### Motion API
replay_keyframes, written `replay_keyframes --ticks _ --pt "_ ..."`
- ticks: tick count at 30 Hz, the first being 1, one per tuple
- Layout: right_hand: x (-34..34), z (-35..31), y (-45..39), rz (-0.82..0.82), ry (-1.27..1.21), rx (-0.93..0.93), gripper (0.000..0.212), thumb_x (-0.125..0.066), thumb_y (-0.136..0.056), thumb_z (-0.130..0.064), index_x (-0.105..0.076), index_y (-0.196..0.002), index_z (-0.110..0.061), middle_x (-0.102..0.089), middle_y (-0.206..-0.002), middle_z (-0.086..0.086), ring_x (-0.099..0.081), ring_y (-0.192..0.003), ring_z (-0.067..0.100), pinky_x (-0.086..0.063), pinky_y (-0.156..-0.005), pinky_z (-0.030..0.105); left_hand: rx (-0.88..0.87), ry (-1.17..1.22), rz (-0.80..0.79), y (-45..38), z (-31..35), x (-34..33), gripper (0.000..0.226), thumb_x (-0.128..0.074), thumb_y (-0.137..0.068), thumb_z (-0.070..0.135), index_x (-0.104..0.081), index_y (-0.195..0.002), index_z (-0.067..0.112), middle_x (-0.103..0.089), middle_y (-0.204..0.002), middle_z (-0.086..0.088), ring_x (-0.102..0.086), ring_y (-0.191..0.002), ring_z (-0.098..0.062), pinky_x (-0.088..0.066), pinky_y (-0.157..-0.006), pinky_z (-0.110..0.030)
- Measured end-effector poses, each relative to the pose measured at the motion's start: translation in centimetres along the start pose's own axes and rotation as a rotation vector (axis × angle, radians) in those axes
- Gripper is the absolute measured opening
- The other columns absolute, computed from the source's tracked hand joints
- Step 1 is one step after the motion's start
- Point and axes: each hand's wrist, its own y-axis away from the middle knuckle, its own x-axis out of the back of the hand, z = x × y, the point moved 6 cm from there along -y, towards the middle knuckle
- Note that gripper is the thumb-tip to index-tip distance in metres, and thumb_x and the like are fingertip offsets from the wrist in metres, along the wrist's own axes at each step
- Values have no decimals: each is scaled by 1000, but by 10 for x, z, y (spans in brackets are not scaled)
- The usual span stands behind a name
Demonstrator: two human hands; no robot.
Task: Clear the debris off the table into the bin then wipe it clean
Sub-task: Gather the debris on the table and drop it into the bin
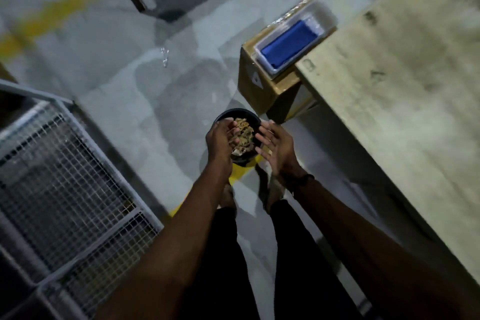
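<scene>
Both hands sit over the black bin (237,115) on the floor, left hand (220,138) and right hand (275,148) apart with an open gap between them above the debris (244,132). Table (402,101) edge blocks the right; cardboard box (262,88) just beyond the bin. Wire-mesh cage (65,176) walls the left, bare floor (145,101) between.

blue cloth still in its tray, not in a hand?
Yes, the blue cloth lies in the clear tray on the cardboard box; both hands are over the bin.

Grey floor (117,101) bears bin (228,113), carton (259,91); table (405,91) seemingly smudged.
</scene>
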Motion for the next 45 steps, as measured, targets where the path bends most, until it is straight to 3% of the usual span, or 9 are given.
replay_keyframes --ticks 5,11,17,22,28,32,36,40,45 --pt "40 -39 118 28 -126 117 41 -43 -111 -38 -61 -140 -14 -60 -148 5 -59 -132 22 -50 -93 34 -45 -123 -128 116 34 -26 17 -61 -101 16 -72 -88 14 -74 -81 -1 -68 -65 -12 -51 -57 -22" --pt "128 -48 219 117 -278 293 39 -42 -113 -37 -58 -143 -16 -58 -150 3 -57 -137 23 -44 -115 46 -90 -266 -334 224 16 -91 17 -57 -105 16 -69 -94 13 -72 -81 1 -67 -65 -9 -47 -59 -24" --pt "248 -38 284 300 -435 403 47 -48 -110 -36 -54 -151 -13 -55 -156 3 -57 -137 20 -51 -90 32 -81 -389 -497 294 -62 -162 18 -59 -104 16 -68 -89 14 -69 -76 3 -65 -65 -11 -47 -58 -25" --pt "356 -45 334 514 -473 513 51 -62 -82 -42 -65 -127 -19 -68 -127 -2 -65 -117 18 -48 -83 34 -164 -501 -632 360 -147 -228 11 -54 -101 8 -61 -95 15 -68 -85 -2 -65 -73 -16 -47 -51 -22" --pt "460 -47 349 682 -316 558 65 -69 -69 -58 -68 -124 -24 -70 -132 1 -65 -121 15 -52 -93 37 -420 -762 -736 409 -225 -298 8 -54 -102 11 -57 -106 17 -71 -99 -4 -71 -89 -19 -56 -72 -33" --pt "513 -48 343 770 -168 545 49 -77 -94 -28 -61 -139 -16 -61 -146 4 -57 -133 21 -44 -97 29 -680 -957 -771 419 -247 -330 14 -59 -97 7 -54 -108 14 -68 -105 -9 -66 -93 -24 -51 -78 -20" --pt "550 -39 310 849 193 475 72 -80 -92 -26 -46 -153 -10 -43 -163 10 -38 -152 26 -32 -119 33 -922 -1190 -833 399 -273 -352 29 -67 -97 7 -52 -121 5 -58 -122 -17 -59 -110 -30 -39 -88 -25" --pt "568 -36 259 856 470 447 98 -80 -91 -38 -22 -166 -10 -13 -177 8 -11 -164 26 -19 -131 42 -1059 -1444 -813 357 -310 -371 75 -77 -95 29 -39 -150 -4 -40 -152 -25 -42 -140 -41 -41 -108 -39" --pt "585 -30 188 953 510 456 100 -61 -100 -54 -6 -168 -5 0 -177 13 2 -164 30 -3 -133 46 -1160 -1704 -875 308 -364 -394 99 -57 -103 55 -6 -166 -2 0 -175 -23 0 -163 -39 -8 -130 -53"
